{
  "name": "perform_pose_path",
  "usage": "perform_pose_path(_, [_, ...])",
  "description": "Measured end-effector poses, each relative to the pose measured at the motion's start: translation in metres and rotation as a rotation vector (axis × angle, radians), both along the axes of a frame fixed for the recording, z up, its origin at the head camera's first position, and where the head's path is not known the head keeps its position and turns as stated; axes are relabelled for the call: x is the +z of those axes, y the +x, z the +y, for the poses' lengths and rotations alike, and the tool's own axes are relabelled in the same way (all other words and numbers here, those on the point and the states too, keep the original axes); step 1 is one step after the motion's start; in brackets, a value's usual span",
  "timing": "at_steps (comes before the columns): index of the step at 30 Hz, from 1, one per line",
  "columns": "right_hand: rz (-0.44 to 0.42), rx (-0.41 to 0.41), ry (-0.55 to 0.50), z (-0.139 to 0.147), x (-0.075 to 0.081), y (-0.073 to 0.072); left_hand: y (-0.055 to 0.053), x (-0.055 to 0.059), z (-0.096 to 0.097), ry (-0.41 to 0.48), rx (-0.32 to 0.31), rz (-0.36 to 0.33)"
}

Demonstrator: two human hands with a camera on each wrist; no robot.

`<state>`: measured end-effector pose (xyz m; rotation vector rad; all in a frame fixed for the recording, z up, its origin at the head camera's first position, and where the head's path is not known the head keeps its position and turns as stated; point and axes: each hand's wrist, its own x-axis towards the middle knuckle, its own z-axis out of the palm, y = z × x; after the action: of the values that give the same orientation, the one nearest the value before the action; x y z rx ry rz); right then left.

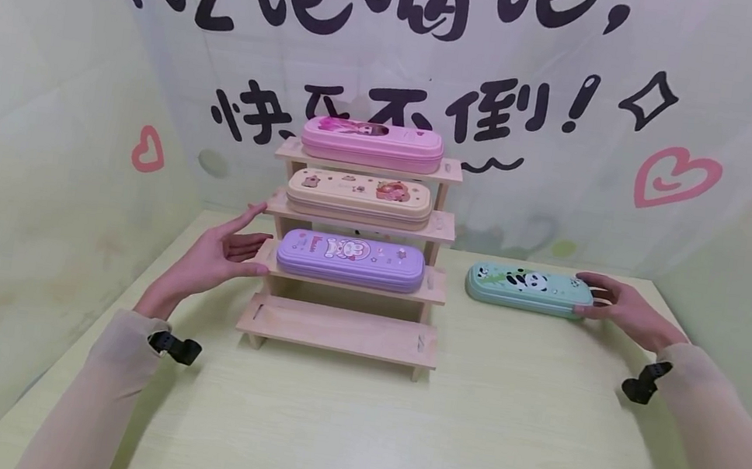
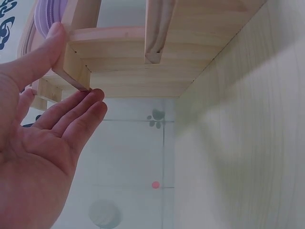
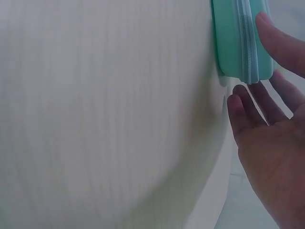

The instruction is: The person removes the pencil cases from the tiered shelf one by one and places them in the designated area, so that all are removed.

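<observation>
A mint-green pencil case [image 1: 530, 289] with panda pictures lies flat on the table, right of the stepped wooden rack [image 1: 336, 329]. My right hand [image 1: 633, 309] pinches its right end, thumb at the front side and index finger at the back; in the right wrist view the other fingers reach past the zipped end [image 3: 245, 47]. At the rack's left side, my left hand [image 1: 214, 258] touches the step ends with thumb and index finger spread, palm empty. On the upper steps sit a pink pencil case [image 1: 373, 146], a cream one [image 1: 359, 199] and a purple one [image 1: 350, 261]. The lowest step is bare.
Pale table [image 1: 351, 435] surface spreads in front of the rack. A printed cloth wall [image 1: 549, 201] stands close behind it, with further cloth walls at left and right. Each wrist wears a black band [image 1: 175, 347].
</observation>
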<state>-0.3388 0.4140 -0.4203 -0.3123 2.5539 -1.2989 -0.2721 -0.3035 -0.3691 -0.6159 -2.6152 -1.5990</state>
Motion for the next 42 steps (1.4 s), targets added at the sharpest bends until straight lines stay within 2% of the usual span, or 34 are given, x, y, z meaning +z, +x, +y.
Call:
perform_pose_path(6, [0.039,-0.044,0.031,0.005,0.003,0.013,-0.001,-0.001,0.001,0.0,-0.003,-0.003])
perform_pose_path(13, [0.111,-0.09,0.066,-0.011,0.025,0.04,0.0,0.001,0.001,-0.015,0.015,0.0])
perform_pose_path(18, [0.176,-0.066,0.113,-0.03,0.037,0.065,0.001,0.001,0.0,-0.003,0.01,0.007])
perform_pose_path(27, [0.358,-0.033,0.157,-0.067,0.04,0.104,-0.001,-0.001,0.001,0.01,-0.004,0.017])
perform_pose_path(34, [0.46,-0.007,0.144,-0.098,0.042,0.12,0.002,0.0,0.0,0.003,0.009,0.008])
perform_pose_path(42, [0.481,0.039,0.085,-0.14,0.05,0.135,0.0,-0.001,0.001,0.005,0.001,0.021])
